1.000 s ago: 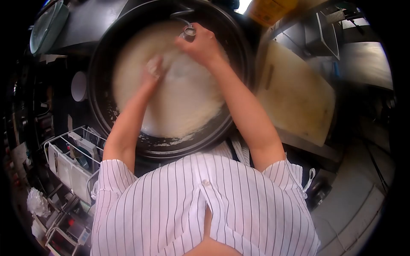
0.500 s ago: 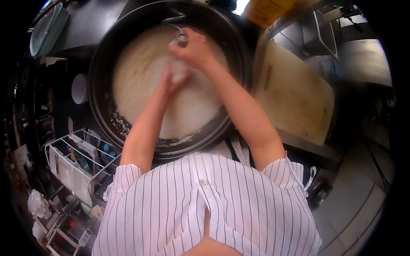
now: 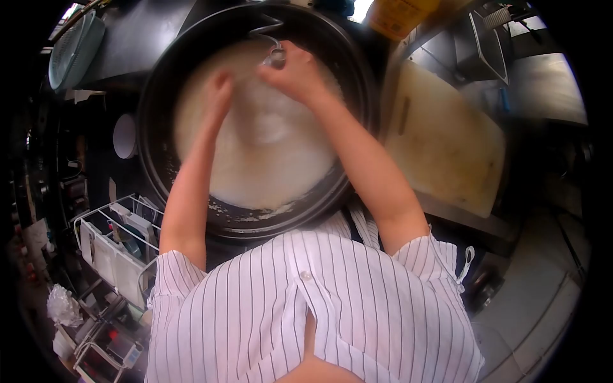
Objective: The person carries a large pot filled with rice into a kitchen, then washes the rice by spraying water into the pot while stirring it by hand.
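Observation:
A big dark round pot (image 3: 150,153) holds a pale, cloudy, grainy mass that looks like rice in milky water (image 3: 262,172). My right hand (image 3: 295,73) is closed around the end of a curved shiny metal piece, which looks like a tap spout (image 3: 267,30), above the far part of the pot. Below that hand the surface has a bright, smeared patch. Over the left side of the pot hovers my left hand (image 3: 220,92), blurred by motion, its fingers partly curled and hard to read. White grains cling to the pot's near inner wall.
A stained pale cutting board (image 3: 440,137) lies right of the pot. To the left are a white bowl-like item (image 3: 124,136), a white wire rack (image 3: 118,249) with flat items, and a crumpled plastic bag (image 3: 64,306). A light-blue basket (image 3: 76,51) stands far left; a yellow container (image 3: 402,16) is at the back.
My left hand has moved left, away from beneath my right hand. The right hand still grips the metal piece, and the surface below it is now exposed.

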Available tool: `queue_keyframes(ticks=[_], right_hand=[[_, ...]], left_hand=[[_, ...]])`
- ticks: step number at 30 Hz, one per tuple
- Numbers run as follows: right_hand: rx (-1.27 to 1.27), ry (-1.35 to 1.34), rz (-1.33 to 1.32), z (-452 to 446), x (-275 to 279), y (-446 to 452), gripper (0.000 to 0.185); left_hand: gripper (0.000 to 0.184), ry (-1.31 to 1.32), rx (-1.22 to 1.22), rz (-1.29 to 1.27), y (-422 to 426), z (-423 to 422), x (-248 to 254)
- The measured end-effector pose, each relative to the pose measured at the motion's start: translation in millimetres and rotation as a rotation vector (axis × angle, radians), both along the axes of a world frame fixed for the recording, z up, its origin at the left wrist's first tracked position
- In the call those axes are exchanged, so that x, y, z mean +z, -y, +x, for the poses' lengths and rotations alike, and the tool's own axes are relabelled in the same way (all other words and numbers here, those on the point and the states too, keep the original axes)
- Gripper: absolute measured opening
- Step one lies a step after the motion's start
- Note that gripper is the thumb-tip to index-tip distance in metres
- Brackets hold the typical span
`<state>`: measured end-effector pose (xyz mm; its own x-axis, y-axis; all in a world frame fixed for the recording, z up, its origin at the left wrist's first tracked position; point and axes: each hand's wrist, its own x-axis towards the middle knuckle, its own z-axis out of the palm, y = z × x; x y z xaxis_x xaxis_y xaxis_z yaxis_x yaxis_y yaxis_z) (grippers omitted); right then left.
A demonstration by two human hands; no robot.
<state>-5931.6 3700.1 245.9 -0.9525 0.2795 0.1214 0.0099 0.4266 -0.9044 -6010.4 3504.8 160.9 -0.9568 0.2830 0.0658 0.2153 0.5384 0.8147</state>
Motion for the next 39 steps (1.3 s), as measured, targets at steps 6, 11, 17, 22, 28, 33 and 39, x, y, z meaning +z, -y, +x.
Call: queue_keyframes(ticks=[6, 11, 17, 22, 28, 33, 39], right_hand=[[-0.017, 0.010, 0.013, 0, 4, -1, 0.045], [-0.019, 0.011, 0.021, 0, 3, 0, 0.045], [-0.026, 0.005, 0.029, -1, 2, -2, 0.045], [-0.032, 0.010, 0.031, -1, 3, -3, 0.044], [-0.068, -0.016, 0.016, 0, 5, -6, 0.040], [-0.070, -0.032, 0.012, 1, 7, -7, 0.037], [-0.101, -0.052, 0.012, 4, 10, -11, 0.035]], left_hand=[[0.045, -0.269, 0.235, -0.516, 74, 4, -17], [0.060, -0.401, 0.154, -0.503, 19, 30, -45], [0.064, -0.266, -0.204, -0.437, -53, 85, -32], [0.054, -0.303, -0.733, -0.553, -57, 112, 3], [0.043, -0.430, -0.105, -0.359, 5, 35, -16], [0.054, -0.089, 0.204, -0.427, 24, -34, -13], [0.056, -0.190, -0.001, -0.307, -58, -53, -63]])
